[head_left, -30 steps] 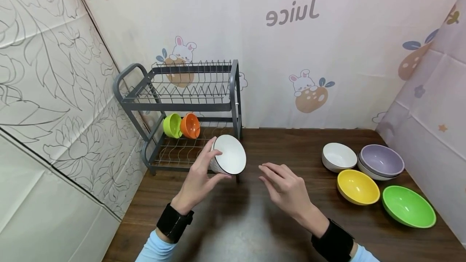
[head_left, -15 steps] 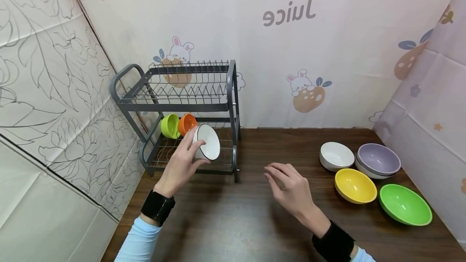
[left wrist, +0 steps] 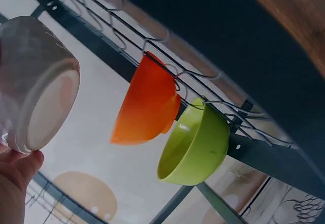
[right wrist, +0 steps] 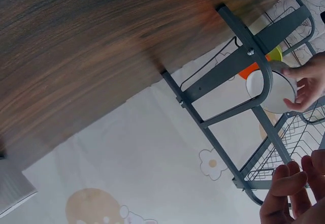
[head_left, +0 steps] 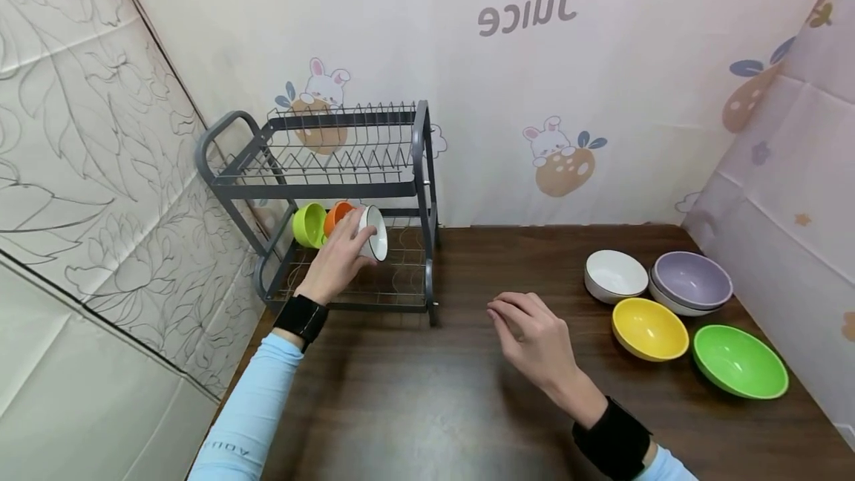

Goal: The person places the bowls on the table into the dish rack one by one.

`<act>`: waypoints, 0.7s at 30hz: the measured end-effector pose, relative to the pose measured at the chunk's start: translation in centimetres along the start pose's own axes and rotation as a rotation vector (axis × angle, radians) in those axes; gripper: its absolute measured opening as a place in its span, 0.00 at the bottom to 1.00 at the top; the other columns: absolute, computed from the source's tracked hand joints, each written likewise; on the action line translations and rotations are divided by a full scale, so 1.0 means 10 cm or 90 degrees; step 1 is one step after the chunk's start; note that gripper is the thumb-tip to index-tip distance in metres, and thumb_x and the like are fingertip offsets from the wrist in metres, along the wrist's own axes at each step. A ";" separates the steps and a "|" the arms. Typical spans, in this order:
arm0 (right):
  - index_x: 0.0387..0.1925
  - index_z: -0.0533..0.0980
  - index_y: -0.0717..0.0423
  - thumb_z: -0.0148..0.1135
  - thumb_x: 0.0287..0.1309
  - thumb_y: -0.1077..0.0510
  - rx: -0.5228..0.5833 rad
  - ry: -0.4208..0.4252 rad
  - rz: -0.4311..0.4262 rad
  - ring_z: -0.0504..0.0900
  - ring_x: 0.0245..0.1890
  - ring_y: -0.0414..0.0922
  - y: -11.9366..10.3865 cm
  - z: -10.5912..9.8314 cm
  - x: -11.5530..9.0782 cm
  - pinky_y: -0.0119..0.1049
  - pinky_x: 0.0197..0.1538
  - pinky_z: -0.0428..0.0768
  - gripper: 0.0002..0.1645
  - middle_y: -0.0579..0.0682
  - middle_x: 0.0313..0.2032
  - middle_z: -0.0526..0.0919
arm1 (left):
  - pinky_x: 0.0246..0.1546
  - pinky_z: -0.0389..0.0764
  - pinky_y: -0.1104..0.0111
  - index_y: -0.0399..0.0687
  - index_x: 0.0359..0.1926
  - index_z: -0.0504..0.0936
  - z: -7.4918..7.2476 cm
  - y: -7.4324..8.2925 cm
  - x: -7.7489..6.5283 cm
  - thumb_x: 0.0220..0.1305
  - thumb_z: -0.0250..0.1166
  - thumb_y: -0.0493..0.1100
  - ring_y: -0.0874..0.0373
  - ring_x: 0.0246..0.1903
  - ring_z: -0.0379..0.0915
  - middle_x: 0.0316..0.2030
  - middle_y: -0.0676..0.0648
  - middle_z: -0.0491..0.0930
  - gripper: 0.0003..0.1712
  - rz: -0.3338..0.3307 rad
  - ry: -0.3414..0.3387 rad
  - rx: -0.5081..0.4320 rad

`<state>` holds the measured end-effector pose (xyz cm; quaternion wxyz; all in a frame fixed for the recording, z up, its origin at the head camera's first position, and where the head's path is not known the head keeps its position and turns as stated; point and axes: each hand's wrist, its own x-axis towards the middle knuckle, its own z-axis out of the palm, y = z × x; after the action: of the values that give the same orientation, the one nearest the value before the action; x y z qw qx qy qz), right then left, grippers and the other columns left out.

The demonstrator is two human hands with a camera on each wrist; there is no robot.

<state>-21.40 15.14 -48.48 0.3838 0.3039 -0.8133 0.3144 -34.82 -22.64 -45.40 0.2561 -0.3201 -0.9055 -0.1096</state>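
My left hand point(head_left: 336, 260) grips a small white bowl point(head_left: 378, 233) with a dark rim, thumb and fingers at its side. The bowl is turned on its side, its opening facing right, at the lower tier of the grey dish rack point(head_left: 314, 191). Just left of it, an orange bowl point(left wrist: 147, 102) and a lime-green bowl point(left wrist: 195, 145) stand tilted on that tier's wires. In the left wrist view the held bowl's pale foot point(left wrist: 53, 109) faces those two. My right hand point(head_left: 537, 340) hovers over the table, fingers loosely bent, holding nothing.
On the right of the wooden table point(head_left: 427, 392) stand a white bowl point(head_left: 616, 273), a purple bowl point(head_left: 692, 279) nested in a white one, a yellow bowl point(head_left: 650, 329) and a green bowl point(head_left: 740, 361). The rack's upper tier overhangs the lower one. A patterned curtain point(head_left: 481, 132) hangs behind.
My left hand has carried the white bowl left and farther in, from in front of the rack to its lower tier, turning it more sideways. The right hand has barely moved.
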 end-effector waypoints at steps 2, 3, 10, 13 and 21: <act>0.41 0.89 0.58 0.75 0.57 0.64 0.000 -0.001 0.004 0.83 0.37 0.46 0.00 0.00 -0.01 0.40 0.31 0.83 0.09 0.49 0.40 0.88 | 0.73 0.64 0.46 0.40 0.61 0.78 0.03 -0.06 0.05 0.54 0.83 0.42 0.34 0.74 0.58 0.75 0.30 0.61 0.36 0.014 -0.012 0.013; 0.41 0.89 0.58 0.75 0.56 0.64 0.000 -0.001 0.006 0.83 0.37 0.46 0.00 0.00 -0.02 0.41 0.32 0.83 0.09 0.48 0.40 0.88 | 0.73 0.64 0.46 0.40 0.60 0.78 0.05 -0.08 0.07 0.54 0.84 0.43 0.34 0.74 0.59 0.75 0.30 0.62 0.36 0.019 -0.018 0.020; 0.41 0.89 0.57 0.76 0.54 0.65 -0.001 -0.007 0.015 0.83 0.38 0.46 -0.01 -0.02 -0.05 0.41 0.33 0.84 0.10 0.48 0.40 0.88 | 0.72 0.64 0.42 0.40 0.59 0.78 0.17 -0.26 0.19 0.54 0.84 0.42 0.30 0.72 0.60 0.74 0.27 0.62 0.34 0.034 -0.052 0.056; 0.41 0.89 0.56 0.76 0.54 0.65 -0.002 -0.002 0.012 0.83 0.38 0.45 -0.01 -0.03 -0.05 0.40 0.33 0.84 0.11 0.47 0.41 0.88 | 0.72 0.64 0.43 0.39 0.59 0.78 0.21 -0.34 0.22 0.53 0.85 0.42 0.31 0.72 0.61 0.73 0.27 0.63 0.35 0.045 -0.059 0.073; 0.40 0.89 0.57 0.74 0.55 0.65 -0.005 0.012 0.013 0.83 0.38 0.44 -0.02 -0.05 -0.06 0.40 0.33 0.84 0.09 0.46 0.40 0.88 | 0.70 0.68 0.43 0.39 0.57 0.79 0.31 -0.45 0.34 0.51 0.86 0.42 0.30 0.69 0.65 0.70 0.27 0.67 0.35 0.082 -0.067 0.079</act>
<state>-20.73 15.49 -48.66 0.3898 0.2910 -0.8138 0.3179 -41.19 -23.22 -46.40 0.2339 -0.3666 -0.9003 -0.0193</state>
